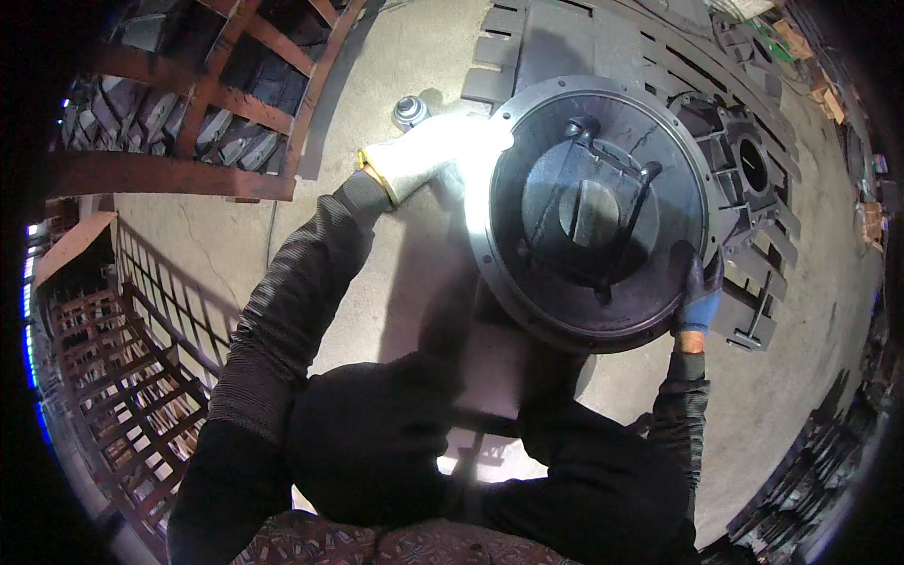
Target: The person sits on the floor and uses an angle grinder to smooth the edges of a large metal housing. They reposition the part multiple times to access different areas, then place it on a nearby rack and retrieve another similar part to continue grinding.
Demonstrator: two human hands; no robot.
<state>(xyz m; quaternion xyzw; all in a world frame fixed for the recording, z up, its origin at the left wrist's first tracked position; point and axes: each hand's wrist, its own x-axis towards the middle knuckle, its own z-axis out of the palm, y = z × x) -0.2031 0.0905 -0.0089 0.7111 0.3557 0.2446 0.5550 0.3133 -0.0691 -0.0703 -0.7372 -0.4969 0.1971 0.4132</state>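
Observation:
A large round dark metal housing (527, 299) is tilted in front of me, its hollow side facing up. It has a flanged rim with bolt holes, inner ribs and a slotted centre. My left hand (443, 151), in a white glove with a yellow cuff edge, grips the rim at its upper left; strong glare hides part of the fingers. My right hand (697, 294), in a blue glove with dark fingers, holds the lower right of the rim, thumb over the inside. Beside the left hand, a small round silvery part (410, 112) stands on the floor.
Behind the housing lies a slatted grey platform (490, 83), with another cast metal part (739, 155) on it at the right. A rust-brown crate (202, 174) full of metal pieces stands at the upper left. Brown metal racks (122, 377) are at the lower left.

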